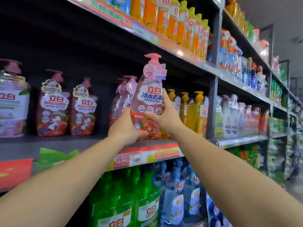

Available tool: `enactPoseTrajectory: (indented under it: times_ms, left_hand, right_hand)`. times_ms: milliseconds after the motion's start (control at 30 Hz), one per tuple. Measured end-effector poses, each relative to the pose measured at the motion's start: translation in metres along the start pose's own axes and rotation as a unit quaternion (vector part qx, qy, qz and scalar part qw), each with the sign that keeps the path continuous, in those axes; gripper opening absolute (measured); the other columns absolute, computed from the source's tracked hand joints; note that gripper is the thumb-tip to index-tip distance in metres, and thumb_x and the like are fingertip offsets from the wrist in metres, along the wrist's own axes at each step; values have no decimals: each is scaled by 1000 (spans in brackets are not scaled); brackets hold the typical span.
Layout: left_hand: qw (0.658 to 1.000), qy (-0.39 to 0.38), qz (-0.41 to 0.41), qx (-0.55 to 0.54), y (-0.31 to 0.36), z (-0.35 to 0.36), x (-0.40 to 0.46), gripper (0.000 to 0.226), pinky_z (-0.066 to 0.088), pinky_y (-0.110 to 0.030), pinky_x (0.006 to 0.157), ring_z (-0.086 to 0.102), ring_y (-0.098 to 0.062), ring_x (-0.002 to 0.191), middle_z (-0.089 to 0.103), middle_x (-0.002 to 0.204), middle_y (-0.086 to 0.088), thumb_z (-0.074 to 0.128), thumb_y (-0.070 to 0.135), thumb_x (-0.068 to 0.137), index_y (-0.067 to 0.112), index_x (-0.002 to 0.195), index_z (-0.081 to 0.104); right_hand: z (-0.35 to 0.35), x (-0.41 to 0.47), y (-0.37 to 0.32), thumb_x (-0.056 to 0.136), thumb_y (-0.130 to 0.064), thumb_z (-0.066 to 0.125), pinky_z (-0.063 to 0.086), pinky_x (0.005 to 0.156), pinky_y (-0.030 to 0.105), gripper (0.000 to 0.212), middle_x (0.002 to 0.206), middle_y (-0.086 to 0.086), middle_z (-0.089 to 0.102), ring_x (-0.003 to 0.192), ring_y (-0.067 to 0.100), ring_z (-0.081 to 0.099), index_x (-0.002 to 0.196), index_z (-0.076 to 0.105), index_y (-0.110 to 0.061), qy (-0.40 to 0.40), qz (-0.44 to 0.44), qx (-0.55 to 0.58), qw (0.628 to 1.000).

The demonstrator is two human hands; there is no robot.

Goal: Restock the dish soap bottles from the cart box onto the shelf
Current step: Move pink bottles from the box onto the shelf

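Observation:
A pink pump bottle of dish soap (150, 95) stands upright at the front edge of the middle shelf (91, 145). My left hand (126, 128) grips its lower left side, thumb curled across the red strawberry label. My right hand (165, 113) holds the right side at mid height, fingers wrapped behind it. Just behind it to the left stand more pink bottles of the same kind (123, 99). The cart box is out of view.
Two strawberry-label bottles (67, 107) and a larger bottle (13, 102) stand further left, with bare shelf between. Yellow pump bottles (193, 112) crowd the right side. Orange bottles (180, 23) fill the shelf above, green (131, 202) and blue ones (180, 194) the shelf below.

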State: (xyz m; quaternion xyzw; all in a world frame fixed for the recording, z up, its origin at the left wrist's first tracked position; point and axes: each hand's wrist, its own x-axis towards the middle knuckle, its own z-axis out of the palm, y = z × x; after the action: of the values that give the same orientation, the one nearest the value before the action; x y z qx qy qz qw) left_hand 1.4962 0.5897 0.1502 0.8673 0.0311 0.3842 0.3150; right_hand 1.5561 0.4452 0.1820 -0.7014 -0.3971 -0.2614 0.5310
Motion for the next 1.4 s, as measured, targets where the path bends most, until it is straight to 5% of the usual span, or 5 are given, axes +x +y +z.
enactPoseTrajectory:
  times_ms: [267,467,733,1033,1400]
  left_hand:
    - [982,-10,-105,155,8,47,20,102,51,-42,95,59,-29,113,53,128,-11,88,60,49,12,128,46]
    - [983,-29,-119,136,11,70,35,94,48,-39,98,57,-27,113,54,127,-6,88,55,49,17,126,48]
    - [983,-45,-101,145,16,88,45,72,48,-38,98,59,-25,112,62,124,-4,88,41,65,16,123,51]
    - [989,-52,-77,117,12,88,42,70,50,-39,98,61,-20,109,65,121,0,88,38,65,17,124,56]
    - [985,-14,-55,162,25,30,10,79,41,-32,100,52,-26,124,53,137,-6,75,45,80,15,144,41]
  right_hand:
    - [-8,15,76,81,-24,78,47,96,25,82,103,-31,50,97,-8,52,147,31,-32,-69,26,44,996]
    - [-29,26,111,74,-17,84,51,88,18,101,121,-22,52,107,-3,56,148,19,-37,-166,27,22,985]
    - [-43,22,147,76,-35,80,52,97,42,99,135,-11,51,123,13,52,152,15,-40,-115,78,3,990]
    - [-39,16,153,78,-32,80,48,94,33,89,107,-34,47,117,6,51,148,26,-38,-86,65,10,994]
    - [-11,-9,92,81,-42,65,28,113,48,79,146,7,42,135,29,35,149,31,-21,76,24,-129,988]
